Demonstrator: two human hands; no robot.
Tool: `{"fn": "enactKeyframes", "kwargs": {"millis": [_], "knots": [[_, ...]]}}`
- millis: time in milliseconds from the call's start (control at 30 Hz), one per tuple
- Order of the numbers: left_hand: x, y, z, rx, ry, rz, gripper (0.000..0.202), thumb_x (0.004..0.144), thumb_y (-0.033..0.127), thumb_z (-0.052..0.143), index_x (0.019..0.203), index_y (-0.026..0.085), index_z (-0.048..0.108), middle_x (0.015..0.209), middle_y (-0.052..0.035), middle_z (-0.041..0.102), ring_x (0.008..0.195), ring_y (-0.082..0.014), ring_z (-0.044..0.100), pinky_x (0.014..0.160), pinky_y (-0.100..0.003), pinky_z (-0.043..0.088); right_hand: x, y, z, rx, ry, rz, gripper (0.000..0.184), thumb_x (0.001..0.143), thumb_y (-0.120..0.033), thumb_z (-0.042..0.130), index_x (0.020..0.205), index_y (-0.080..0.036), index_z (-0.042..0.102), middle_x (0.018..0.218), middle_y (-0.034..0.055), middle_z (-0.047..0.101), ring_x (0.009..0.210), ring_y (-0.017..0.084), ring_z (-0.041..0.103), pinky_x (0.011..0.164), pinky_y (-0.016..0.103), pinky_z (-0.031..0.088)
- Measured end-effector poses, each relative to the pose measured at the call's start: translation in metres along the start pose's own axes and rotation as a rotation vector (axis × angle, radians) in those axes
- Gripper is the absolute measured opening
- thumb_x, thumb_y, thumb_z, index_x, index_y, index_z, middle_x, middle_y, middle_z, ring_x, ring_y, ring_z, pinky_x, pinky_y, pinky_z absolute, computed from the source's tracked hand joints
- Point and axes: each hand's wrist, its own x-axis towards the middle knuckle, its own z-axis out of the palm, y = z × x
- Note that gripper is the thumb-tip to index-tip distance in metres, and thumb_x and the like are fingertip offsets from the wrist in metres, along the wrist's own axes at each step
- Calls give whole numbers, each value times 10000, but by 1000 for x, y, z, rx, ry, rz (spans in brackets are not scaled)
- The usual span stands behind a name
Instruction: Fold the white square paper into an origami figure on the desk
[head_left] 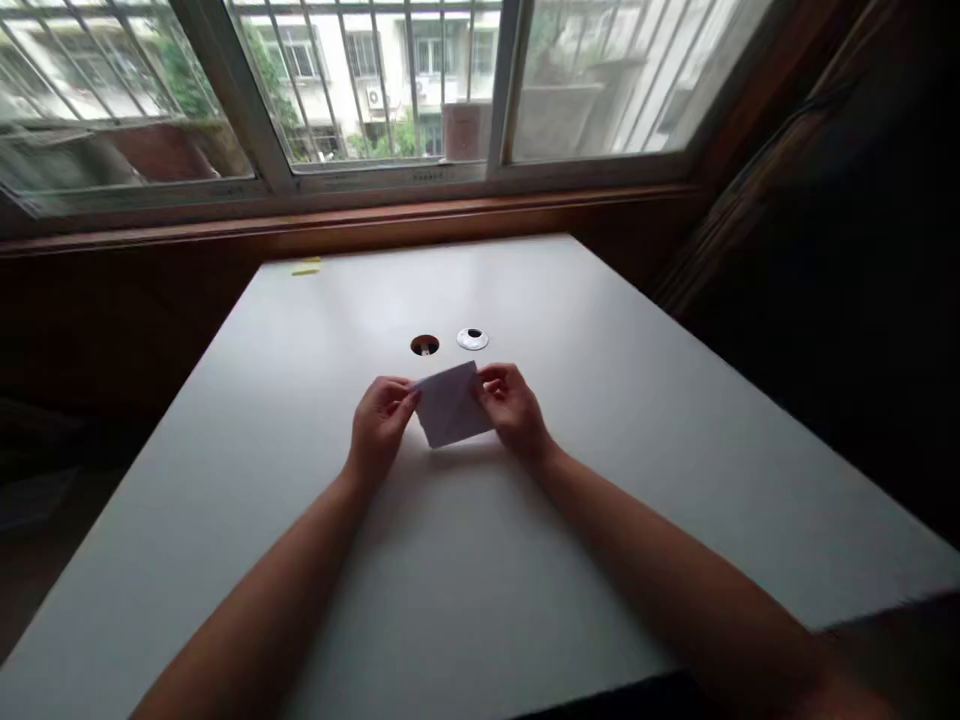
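A small folded sheet of white paper (454,408) is held up, tilted, just above the table, with a faint diagonal crease across its face. My left hand (381,420) pinches its left edge between thumb and fingers. At the opposite edge, my right hand (514,408) grips the upper right part of the paper, thumb on the near face. Parts of the fingers behind the sheet are hidden.
The white table (615,400) has a round hole (424,346) beyond my hands, and a white ring-shaped cover (472,340) lies beside it. Yellow tape strips (306,267) mark the far left corner. A barred window (390,90) stands behind.
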Motion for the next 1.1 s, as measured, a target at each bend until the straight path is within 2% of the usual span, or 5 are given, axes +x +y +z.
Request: {"fn": "enactKeyframes", "kwargs": {"millis": [400, 533, 700, 867, 1100], "knots": [[-3, -5, -1, -18, -11, -164, 234, 866, 389, 651, 824, 186, 543, 696, 37, 547, 630, -102, 522, 607, -210, 449, -3, -3, -1, 93, -70, 77, 313, 874, -357, 665, 1151, -259, 557, 962, 10, 591, 695, 110, 556, 644, 266, 476], [-3, -4, 1, -32, -14, -172, 232, 862, 394, 650, 872, 198, 527, 749, 33, 554, 642, -100, 530, 597, -203, 444, -2, -3, -1, 116, -58, 108, 316, 859, -368, 679, 1134, -249, 579, 928, 8, 597, 684, 109, 539, 611, 250, 455], [-2, 2, 0, -12, -170, -175, 475, 830, 378, 706, 1247, 235, 532, 944, -18, 627, 720, -115, 597, 616, -207, 460, -1, -2, 0, 142, -67, 148, 325, 840, -392, 699, 1111, -238, 607, 902, 14, 621, 696, 122, 547, 607, 255, 452], [0, -2, -3, 119, -264, -188, 416, 787, 406, 747, 1145, 205, 678, 1025, -63, 700, 839, -178, 638, 707, -257, 507, -1, -2, 0, 145, -76, 157, 329, 826, -401, 713, 1088, -233, 606, 883, 12, 626, 696, 125, 551, 608, 259, 454], [3, -5, -5, 164, -249, -241, 432, 777, 449, 740, 1131, 204, 708, 966, -57, 731, 745, -174, 638, 645, -261, 506, -1, 1, -1, 72, -45, 167, 333, 827, -426, 705, 1080, -235, 606, 904, 11, 617, 690, 121, 540, 609, 259, 453]]}}
